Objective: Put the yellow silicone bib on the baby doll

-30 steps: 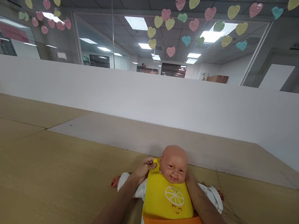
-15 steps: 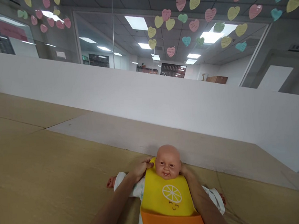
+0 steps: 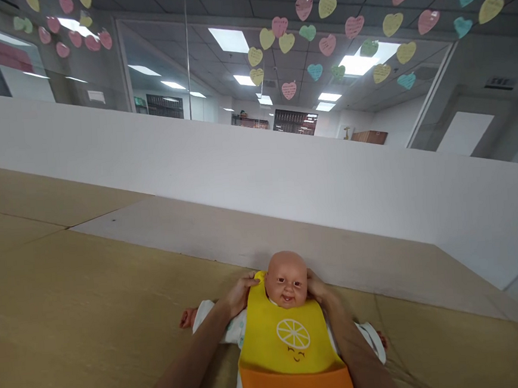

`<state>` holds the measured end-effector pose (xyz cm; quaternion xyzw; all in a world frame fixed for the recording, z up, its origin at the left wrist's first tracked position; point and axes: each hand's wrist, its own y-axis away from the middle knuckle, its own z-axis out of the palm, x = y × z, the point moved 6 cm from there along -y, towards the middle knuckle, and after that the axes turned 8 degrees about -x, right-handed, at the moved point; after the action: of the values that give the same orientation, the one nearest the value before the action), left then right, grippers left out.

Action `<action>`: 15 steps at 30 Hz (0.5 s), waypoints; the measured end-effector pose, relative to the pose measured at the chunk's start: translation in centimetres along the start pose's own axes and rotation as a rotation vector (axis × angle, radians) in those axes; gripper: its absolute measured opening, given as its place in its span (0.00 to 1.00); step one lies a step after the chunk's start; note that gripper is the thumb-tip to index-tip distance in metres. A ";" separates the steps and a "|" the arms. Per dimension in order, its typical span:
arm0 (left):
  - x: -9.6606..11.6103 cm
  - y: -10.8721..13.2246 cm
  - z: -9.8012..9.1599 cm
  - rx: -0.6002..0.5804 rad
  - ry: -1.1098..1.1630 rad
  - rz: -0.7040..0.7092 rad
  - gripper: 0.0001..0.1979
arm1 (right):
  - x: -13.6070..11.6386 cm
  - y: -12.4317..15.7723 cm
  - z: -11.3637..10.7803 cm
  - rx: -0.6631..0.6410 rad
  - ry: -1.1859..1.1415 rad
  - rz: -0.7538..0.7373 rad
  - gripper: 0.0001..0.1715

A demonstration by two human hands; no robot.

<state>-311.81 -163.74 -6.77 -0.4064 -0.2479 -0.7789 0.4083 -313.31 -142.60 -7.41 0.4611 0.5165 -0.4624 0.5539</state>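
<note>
A baby doll (image 3: 286, 278) lies on its back with its arms spread, dressed in white patterned clothes. Over its chest is a yellow bib (image 3: 265, 337) with a citrus-slice print and an orange pocket along the bottom. My left hand (image 3: 240, 295) is closed on the bib's neck strap, beside the doll's head. On the other side, my right hand (image 3: 319, 287) curls in behind the doll's neck, with its fingertips hidden by the head. Whatever those fingers hold is out of sight.
The doll rests on a tan padded surface (image 3: 93, 308). Past its head a pale ledge (image 3: 244, 228) meets a low white wall (image 3: 248, 165). Above stands a window with several heart-shaped notes (image 3: 354, 27) on the glass.
The view has shifted slightly. My right hand's fingers have come up a little beside the doll's head and show more. My left hand still grips the bib strap.
</note>
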 end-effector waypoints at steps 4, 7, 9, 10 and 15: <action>-0.6 -0.5 -1.3 0.078 -0.035 0.006 0.11 | 1.0 -0.2 -0.1 -0.107 0.030 0.033 0.18; -1.1 -0.8 -1.9 0.093 -0.064 -0.001 0.12 | 1.2 -0.5 -0.1 -0.150 0.055 0.015 0.20; -1.3 -0.9 -2.3 0.117 -0.103 -0.011 0.13 | 1.1 -0.8 0.0 -0.190 0.095 -0.005 0.20; -1.4 -0.9 -2.5 0.133 -0.127 -0.018 0.14 | 1.0 -0.9 0.0 -0.205 0.119 -0.013 0.20; -1.4 -0.8 -2.5 0.117 -0.227 -0.054 0.15 | 0.9 -1.8 -0.3 -0.219 0.248 -0.059 0.18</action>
<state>-313.06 -164.47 -9.38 -0.4603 -0.3484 -0.7230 0.3794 -315.10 -142.65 -8.38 0.4361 0.6415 -0.3591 0.5189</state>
